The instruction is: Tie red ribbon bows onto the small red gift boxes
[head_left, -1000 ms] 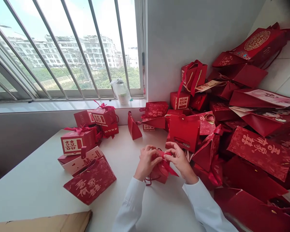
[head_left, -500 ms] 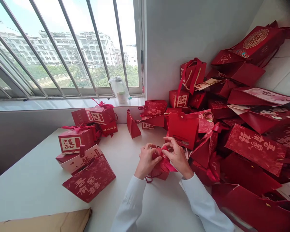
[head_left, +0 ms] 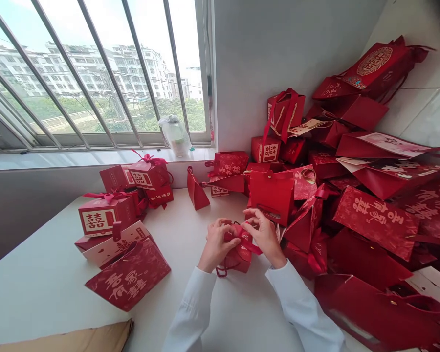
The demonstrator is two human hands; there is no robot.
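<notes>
A small red gift box with a dark cord handle sits on the white table between my hands. Across its top runs a red ribbon, one end of which sticks out toward the right. My left hand is closed at the box's upper left, thumb and fingers pinching the ribbon. From the other side my right hand pinches the ribbon too, its thumb and index finger close together over the box top. The exact spot of both grips is partly covered by my fingers.
At the left stand finished-looking red boxes and a red gift bag. A large pile of red bags fills the right side. Cardboard lies at the near left. A plastic-wrapped cup stands on the windowsill.
My view has shifted slightly, so the scene sits a little further left. Both hands stay at the ribbon on the box, with only small finger movements.
</notes>
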